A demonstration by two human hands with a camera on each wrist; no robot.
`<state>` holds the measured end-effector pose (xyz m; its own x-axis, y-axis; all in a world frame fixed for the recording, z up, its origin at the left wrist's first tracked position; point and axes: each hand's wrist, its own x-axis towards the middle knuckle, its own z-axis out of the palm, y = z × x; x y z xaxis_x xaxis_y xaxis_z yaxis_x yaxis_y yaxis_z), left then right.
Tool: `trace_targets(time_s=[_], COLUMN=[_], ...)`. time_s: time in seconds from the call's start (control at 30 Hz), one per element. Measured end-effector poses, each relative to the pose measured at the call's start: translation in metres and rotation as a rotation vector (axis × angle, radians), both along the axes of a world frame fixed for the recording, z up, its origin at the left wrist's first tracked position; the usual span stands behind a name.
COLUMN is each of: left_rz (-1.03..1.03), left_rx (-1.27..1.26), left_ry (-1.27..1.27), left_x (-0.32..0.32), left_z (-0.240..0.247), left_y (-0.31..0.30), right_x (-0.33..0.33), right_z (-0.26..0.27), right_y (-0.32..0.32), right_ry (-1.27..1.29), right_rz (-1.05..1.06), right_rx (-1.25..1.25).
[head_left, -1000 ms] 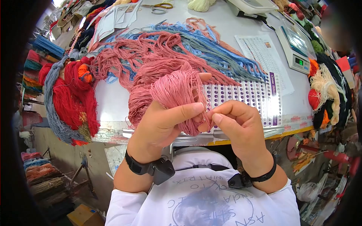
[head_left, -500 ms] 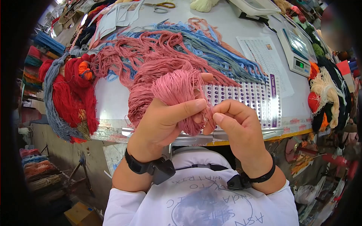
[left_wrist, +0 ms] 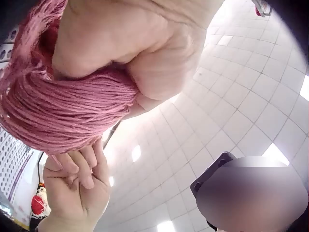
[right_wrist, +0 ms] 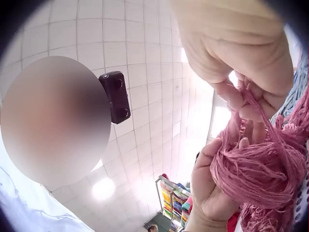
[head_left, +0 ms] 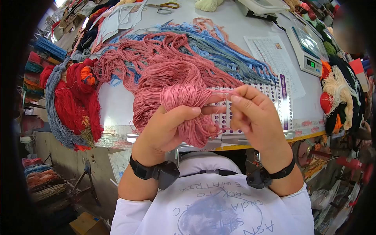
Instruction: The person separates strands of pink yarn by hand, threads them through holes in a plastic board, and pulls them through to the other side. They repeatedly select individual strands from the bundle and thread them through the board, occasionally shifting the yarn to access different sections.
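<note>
My left hand [head_left: 176,121] grips a thick bundle of pink yarn [head_left: 184,98] above the table's near edge, fingers curled round it; the left wrist view shows the same pink yarn [left_wrist: 58,111] under the palm. My right hand [head_left: 246,105] pinches a few thin pink strands [head_left: 221,91] drawn out sideways from the bundle, thumb and forefinger together. In the right wrist view those strands [right_wrist: 263,116] run from the right fingers [right_wrist: 236,99] down to the bundle [right_wrist: 260,169]. Below the hands lies a white card of small dots [head_left: 270,100].
A large heap of pink, blue and grey yarn [head_left: 176,51] covers the table behind the hands. Red and grey skeins [head_left: 72,102] hang off the left edge. A digital scale [head_left: 309,47], a printed sheet [head_left: 274,58] and scissors [head_left: 166,6] lie farther back; mixed yarn [head_left: 340,98] piles at right.
My right hand has risen and moved away from the bundle, drawing a few pink strands out to the right. The left hand keeps its grip, shifted slightly down.
</note>
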<state>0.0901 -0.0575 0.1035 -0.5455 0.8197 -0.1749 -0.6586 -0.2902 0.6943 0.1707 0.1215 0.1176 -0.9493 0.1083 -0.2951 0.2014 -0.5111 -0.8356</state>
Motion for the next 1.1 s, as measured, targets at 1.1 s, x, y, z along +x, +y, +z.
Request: trace_targets(time_s=[1.1], left_rz=[-0.015], left_rx=[0.215], left_ry=[-0.038], left_x=[-0.010], left_z=[-0.004], left_y=[-0.009], right_x=[-0.001], right_z=[-0.011], right_y=[-0.024], right_ry=[0.166], right_rz=[-0.007], right_rx=[0.076])
